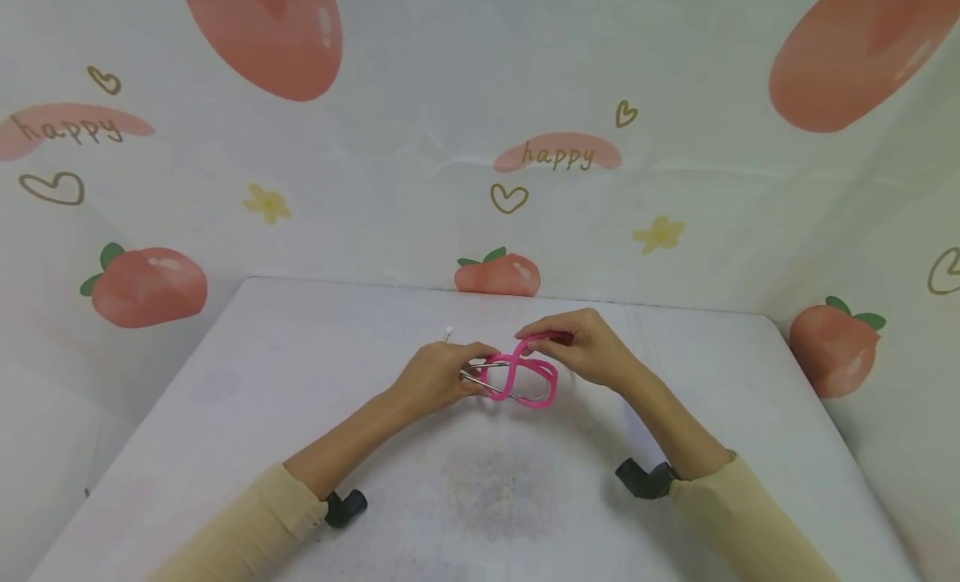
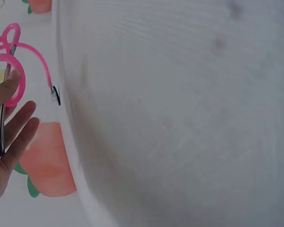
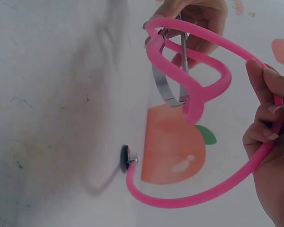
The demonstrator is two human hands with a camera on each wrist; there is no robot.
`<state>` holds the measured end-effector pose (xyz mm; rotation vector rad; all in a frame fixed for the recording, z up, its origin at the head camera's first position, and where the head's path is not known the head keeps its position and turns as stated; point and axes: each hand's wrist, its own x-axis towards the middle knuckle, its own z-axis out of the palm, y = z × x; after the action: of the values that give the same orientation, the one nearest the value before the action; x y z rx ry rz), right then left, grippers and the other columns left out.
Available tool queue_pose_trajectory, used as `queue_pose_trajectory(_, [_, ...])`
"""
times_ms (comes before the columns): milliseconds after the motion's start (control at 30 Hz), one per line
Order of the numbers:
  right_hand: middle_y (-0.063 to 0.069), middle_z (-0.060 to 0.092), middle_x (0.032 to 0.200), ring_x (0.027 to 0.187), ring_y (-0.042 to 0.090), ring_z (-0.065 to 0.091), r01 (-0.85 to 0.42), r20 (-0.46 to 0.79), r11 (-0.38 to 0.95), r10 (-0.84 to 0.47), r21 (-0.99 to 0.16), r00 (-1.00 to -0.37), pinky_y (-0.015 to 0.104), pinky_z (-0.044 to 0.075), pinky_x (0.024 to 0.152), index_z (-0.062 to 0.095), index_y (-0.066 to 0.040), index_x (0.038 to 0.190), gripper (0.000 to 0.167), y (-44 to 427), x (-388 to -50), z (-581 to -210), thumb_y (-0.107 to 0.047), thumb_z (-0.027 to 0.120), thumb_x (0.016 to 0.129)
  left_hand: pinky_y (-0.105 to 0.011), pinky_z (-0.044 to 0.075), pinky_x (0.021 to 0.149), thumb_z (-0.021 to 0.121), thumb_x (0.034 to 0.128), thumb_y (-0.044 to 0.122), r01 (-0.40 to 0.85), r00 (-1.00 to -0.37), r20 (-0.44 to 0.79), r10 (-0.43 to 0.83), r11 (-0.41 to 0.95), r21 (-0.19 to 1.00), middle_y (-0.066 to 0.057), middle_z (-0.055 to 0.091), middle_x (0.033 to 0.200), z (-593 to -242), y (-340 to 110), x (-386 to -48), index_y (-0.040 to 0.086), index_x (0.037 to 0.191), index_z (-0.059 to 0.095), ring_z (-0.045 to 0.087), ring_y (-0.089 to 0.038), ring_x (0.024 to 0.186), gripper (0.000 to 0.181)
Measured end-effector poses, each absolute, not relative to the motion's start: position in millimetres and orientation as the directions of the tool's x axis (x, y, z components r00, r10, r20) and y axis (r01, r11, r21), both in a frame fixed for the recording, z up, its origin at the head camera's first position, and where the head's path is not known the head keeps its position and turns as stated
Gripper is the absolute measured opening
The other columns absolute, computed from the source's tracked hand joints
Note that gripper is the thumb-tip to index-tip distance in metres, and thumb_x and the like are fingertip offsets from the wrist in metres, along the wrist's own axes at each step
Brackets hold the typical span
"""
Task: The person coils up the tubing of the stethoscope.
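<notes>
A pink stethoscope is held in the air above the table, its pink tubing [image 1: 551, 386] looped round the metal binaural frame [image 3: 163, 87]. My left hand [image 1: 435, 378] grips the metal frame and a loop of tubing, thumb on the pink tube in the left wrist view. One white eartip [image 1: 448, 330] sticks up behind that hand. With fingers and thumb, my right hand [image 1: 588, 344] pinches a free stretch of the tubing. From there the tube curves down to the dark-rimmed chest piece [image 3: 127, 158], which hangs low near the table surface.
A white cloth-covered table [image 1: 495, 482] lies under both hands. Behind it hangs a white backdrop [image 1: 390, 148] printed with peaches, hearts and flowers. Dark wrist camera mounts [image 1: 643, 479] sit under both forearms.
</notes>
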<state>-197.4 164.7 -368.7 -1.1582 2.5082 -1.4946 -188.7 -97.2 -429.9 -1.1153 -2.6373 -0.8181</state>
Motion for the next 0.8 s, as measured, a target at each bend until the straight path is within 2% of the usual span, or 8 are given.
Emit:
queue_pose_trajectory(100, [0.003, 0.075, 0.091, 0.076, 0.017, 0.071, -0.575, 0.353, 0.256, -0.579, -0.777, -0.735, 0.029, 0.059, 0.069, 0.075, -0.004, 0.108, 0.021, 163.4, -203.0, -371.1, -0.002, 0.074, 0.087, -0.024, 0.057, 0.081, 0.089, 0.0736, 0.024, 0.714, -0.698, 0.354, 0.623, 0.571, 0.405, 0.002, 0.075, 0.107, -429.4, -96.1, -187.9, 0.015, 0.123, 0.065, 0.073, -0.007, 0.087, 0.055])
queue_pose_trajectory(233, [0.010, 0.074, 0.087, 0.077, 0.012, 0.071, -0.565, 0.358, 0.246, -0.563, -0.787, -0.745, 0.025, 0.058, 0.071, 0.074, -0.001, 0.104, 0.018, 160.7, -207.7, -372.8, 0.002, 0.073, 0.086, -0.025, 0.057, 0.080, 0.089, 0.0736, 0.027, 0.731, -0.681, 0.373, 0.631, 0.555, 0.397, 0.003, 0.074, 0.107, -428.9, -95.2, -186.2, 0.016, 0.124, 0.063, 0.073, -0.005, 0.086, 0.058])
queue_pose_trajectory(267, [0.011, 0.074, 0.087, 0.073, 0.010, 0.068, -0.564, 0.358, 0.256, -0.557, -0.785, -0.750, 0.023, 0.056, 0.068, 0.074, 0.001, 0.103, 0.018, 159.8, -208.1, -372.3, 0.003, 0.074, 0.086, -0.025, 0.057, 0.079, 0.089, 0.0732, 0.027, 0.738, -0.674, 0.383, 0.632, 0.548, 0.395, 0.003, 0.075, 0.107, -429.0, -95.3, -185.8, 0.016, 0.126, 0.062, 0.073, -0.005, 0.086, 0.060])
queue_pose_trajectory(333, [0.013, 0.074, 0.086, 0.065, 0.009, 0.061, -0.561, 0.356, 0.277, -0.541, -0.780, -0.762, 0.017, 0.051, 0.062, 0.075, 0.003, 0.101, 0.017, 158.7, -208.9, -371.7, 0.006, 0.075, 0.084, -0.025, 0.057, 0.078, 0.089, 0.0730, 0.027, 0.750, -0.660, 0.400, 0.636, 0.532, 0.392, 0.003, 0.075, 0.107, -429.6, -95.3, -184.5, 0.015, 0.129, 0.061, 0.073, -0.005, 0.085, 0.064])
queue_pose_trajectory(467, [0.010, 0.075, 0.086, 0.058, 0.014, 0.047, -0.558, 0.363, 0.310, -0.507, -0.769, -0.782, 0.018, 0.038, 0.052, 0.076, 0.003, 0.100, 0.021, 158.9, -215.2, -375.2, 0.004, 0.079, 0.080, -0.021, 0.056, 0.074, 0.089, 0.0734, 0.028, 0.775, -0.631, 0.429, 0.646, 0.509, 0.375, 0.002, 0.075, 0.108, -429.2, -94.8, -180.4, 0.016, 0.139, 0.051, 0.072, -0.003, 0.083, 0.077])
queue_pose_trajectory(633, [0.004, 0.074, 0.084, 0.062, 0.019, 0.056, -0.565, 0.381, 0.289, -0.502, -0.773, -0.777, 0.021, 0.045, 0.056, 0.077, -0.002, 0.098, 0.021, 160.0, -223.9, -380.2, -0.001, 0.083, 0.078, -0.018, 0.055, 0.070, 0.089, 0.0733, 0.028, 0.787, -0.617, 0.460, 0.639, 0.502, 0.358, 0.003, 0.074, 0.110, -426.2, -94.3, -176.2, 0.020, 0.148, 0.035, 0.071, -0.001, 0.078, 0.093])
queue_pose_trajectory(700, [0.002, 0.073, 0.083, 0.065, 0.018, 0.057, -0.589, 0.399, 0.293, -0.508, -0.753, -0.763, 0.024, 0.047, 0.057, 0.077, -0.004, 0.096, 0.020, 160.1, -227.2, -382.3, -0.004, 0.084, 0.077, -0.017, 0.055, 0.068, 0.089, 0.0735, 0.028, 0.806, -0.591, 0.479, 0.649, 0.491, 0.330, 0.004, 0.074, 0.108, -425.6, -94.8, -176.0, 0.023, 0.152, 0.032, 0.071, -0.001, 0.077, 0.098])
queue_pose_trajectory(800, [-0.002, 0.071, 0.080, 0.064, 0.016, 0.053, -0.622, 0.418, 0.324, -0.516, -0.713, -0.748, 0.025, 0.044, 0.055, 0.078, -0.007, 0.094, 0.021, 159.3, -232.0, -386.4, -0.008, 0.087, 0.075, -0.016, 0.053, 0.066, 0.089, 0.0743, 0.029, 0.857, -0.511, 0.519, 0.685, 0.451, 0.249, 0.006, 0.073, 0.104, -425.5, -95.4, -176.6, 0.026, 0.154, 0.033, 0.070, -0.001, 0.078, 0.097])
